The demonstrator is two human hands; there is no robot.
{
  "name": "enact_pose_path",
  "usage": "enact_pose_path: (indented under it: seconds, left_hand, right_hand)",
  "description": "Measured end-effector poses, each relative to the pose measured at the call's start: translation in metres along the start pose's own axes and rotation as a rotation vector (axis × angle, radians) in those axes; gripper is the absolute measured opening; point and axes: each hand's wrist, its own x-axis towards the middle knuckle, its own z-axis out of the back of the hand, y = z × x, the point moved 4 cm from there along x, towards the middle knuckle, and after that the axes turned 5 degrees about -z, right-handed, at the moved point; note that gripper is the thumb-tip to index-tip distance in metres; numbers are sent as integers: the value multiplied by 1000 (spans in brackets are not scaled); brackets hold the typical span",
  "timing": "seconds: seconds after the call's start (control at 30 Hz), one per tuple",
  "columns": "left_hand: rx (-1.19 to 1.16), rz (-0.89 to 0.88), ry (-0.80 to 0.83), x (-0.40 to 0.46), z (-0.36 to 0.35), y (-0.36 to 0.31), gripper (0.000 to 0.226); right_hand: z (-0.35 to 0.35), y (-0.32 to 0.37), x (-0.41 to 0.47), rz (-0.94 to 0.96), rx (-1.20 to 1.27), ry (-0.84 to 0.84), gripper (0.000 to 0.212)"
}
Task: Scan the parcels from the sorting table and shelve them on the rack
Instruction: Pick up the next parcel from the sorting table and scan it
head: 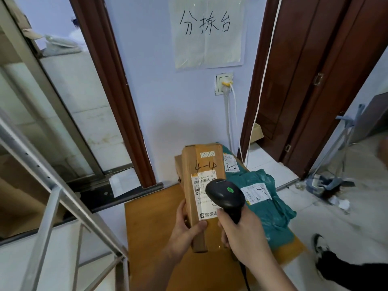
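At the far left a metal rack (52, 185) is seen, its slanted posts and rails running down toward the near corner of the wooden table (151, 234). Just right of it, the left hand (184, 229) is wrapped round the lower end of a long cardboard box (201, 185), thumb laid across its front face and fingers curled behind the left edge. The box is held above the table with its long axis running away from the person, the far end tipped up toward the wall, and "4-4" is written by hand above a white shipping label (201, 198). Over that label the scanner (225, 196) is pointed, a green light showing on its dark head; its handle is gripped in the right hand (243, 236), whose fingers are closed round it. The label is thus found directly between the two hands, nearer the scanner head than the left thumb. Further right, green plastic parcels (264, 198) are lying on the table, one marked "3-2". Once the scan is judged done, the box would have to be carried leftward to the rack, and the left hand, already holding it, is the nearer one for that move.
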Motion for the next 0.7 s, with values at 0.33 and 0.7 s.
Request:
enact_pose_path:
  seconds: [0.33,0.7]
  left_hand:
    - [12,-40,4,-3,-9,-3,120]
    - [63,-96,1,-12,-8,-4,113]
  right_hand:
    - [3,1,-10,-16,-6,12,14]
    - [4,1,-16,-27,-43,3,20]
